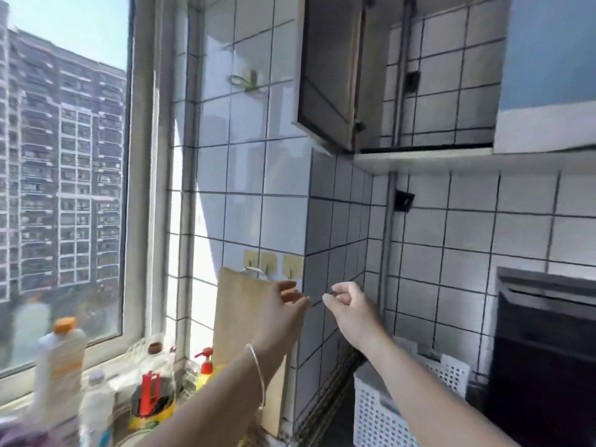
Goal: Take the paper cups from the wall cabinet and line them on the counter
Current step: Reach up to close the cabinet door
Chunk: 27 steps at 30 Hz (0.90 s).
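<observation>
wall cabinet [325,91] open, above both hands [283,304]

White wall tiles [419,279] with dark grout in a grid. Wall cabinet door [325,72] dark brown inside, worn paler edge; neighbouring cabinet front [551,50] pale blue over white trim. Cutting board [240,321] tan wood, silver loop on top. Three adhesive hooks [269,262] yellowish, translucent. Bottle [61,366] white, orange cap, orange band on label. Pump dispenser [205,366] red top, yellow body. Basket [383,417] white, perforated dot pattern. Oven front [545,350] black with grey rim. Window frame [142,188] white. Bracelet [258,369] thin silver. Building [61,175] outside grey-brown, repeating balcony grid; sky pale blue.
</observation>
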{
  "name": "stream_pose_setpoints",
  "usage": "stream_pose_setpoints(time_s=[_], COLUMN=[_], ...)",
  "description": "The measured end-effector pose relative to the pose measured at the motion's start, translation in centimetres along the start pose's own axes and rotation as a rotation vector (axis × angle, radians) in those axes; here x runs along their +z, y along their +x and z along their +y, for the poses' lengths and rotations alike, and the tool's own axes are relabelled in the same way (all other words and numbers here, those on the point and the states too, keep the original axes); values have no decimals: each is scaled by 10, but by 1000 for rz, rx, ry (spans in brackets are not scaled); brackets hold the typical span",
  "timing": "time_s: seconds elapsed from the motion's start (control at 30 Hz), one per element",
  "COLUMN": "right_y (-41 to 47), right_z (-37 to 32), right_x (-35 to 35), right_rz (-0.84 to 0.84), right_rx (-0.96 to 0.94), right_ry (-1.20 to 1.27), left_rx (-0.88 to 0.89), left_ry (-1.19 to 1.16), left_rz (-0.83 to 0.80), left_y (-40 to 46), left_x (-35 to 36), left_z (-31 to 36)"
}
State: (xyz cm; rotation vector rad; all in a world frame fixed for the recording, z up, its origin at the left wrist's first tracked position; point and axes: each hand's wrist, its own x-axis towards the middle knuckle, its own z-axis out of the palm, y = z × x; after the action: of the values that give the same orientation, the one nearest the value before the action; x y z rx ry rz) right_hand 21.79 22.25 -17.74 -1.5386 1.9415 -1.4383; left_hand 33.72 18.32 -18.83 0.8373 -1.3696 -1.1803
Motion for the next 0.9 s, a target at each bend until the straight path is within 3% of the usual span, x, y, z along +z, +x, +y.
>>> stream_pose_setpoints(time_s=[0.3, 0.5, 0.9], right_y=[141, 188, 215], right_z=[-85, -149, -177], right_x=[-38, -49, -51], right_rz=[190, 255, 356], right_rx=[-175, -374, -700], right_ry=[-102, -186, -176], left_rx=[381, 617, 689], left_ry=[71, 54, -83], left_rz=[-14, 29, -14], left_y=[163, 224, 230], left_x=[27, 50, 65], left_z=[110, 165, 167])
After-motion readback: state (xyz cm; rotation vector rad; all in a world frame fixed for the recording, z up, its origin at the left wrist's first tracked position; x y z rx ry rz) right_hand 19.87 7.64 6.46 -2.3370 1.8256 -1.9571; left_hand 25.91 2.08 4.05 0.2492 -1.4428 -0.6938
